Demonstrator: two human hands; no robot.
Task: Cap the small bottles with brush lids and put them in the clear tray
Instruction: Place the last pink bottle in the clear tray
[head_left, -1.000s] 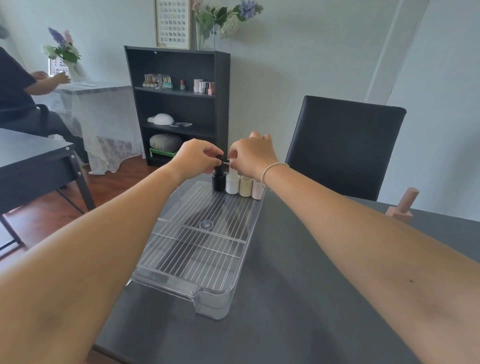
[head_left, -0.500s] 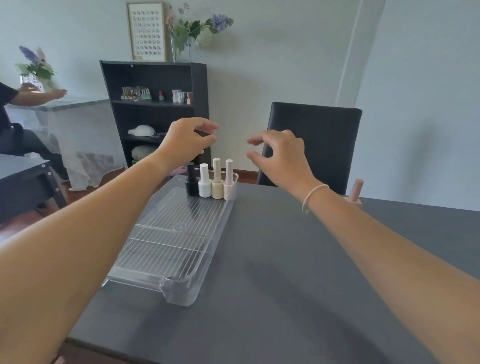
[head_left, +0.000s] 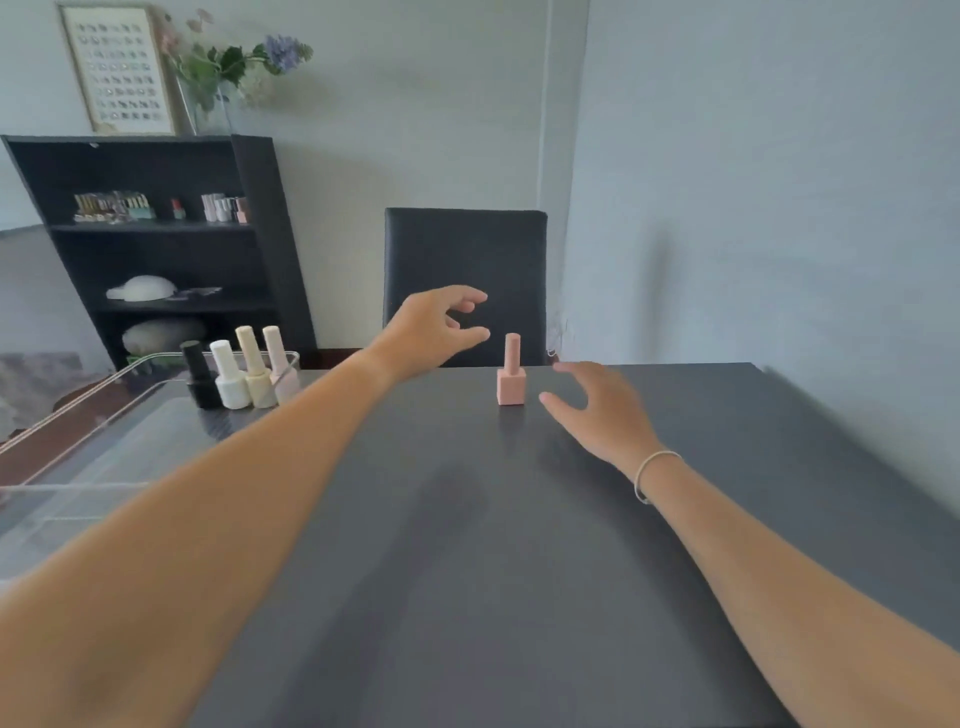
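Head view: black chair (head_left: 465, 270) behind pink bottle (head_left: 511, 375)

Both my arms reach forward from the near edge, bare from the elbow down. My left hand (head_left: 434, 325) is raised, farther out than the right, its fingers loosely spread and curved with the thumb below them, so the grip gapes and holds nothing. My right hand (head_left: 597, 410) sits lower and nearer, palm turned toward the left, fingers relaxed and slightly bent, thumb pointing left; that grip also holds nothing. A thin pale band (head_left: 652, 473) circles my right wrist. The hands are apart, with neither touching the other.
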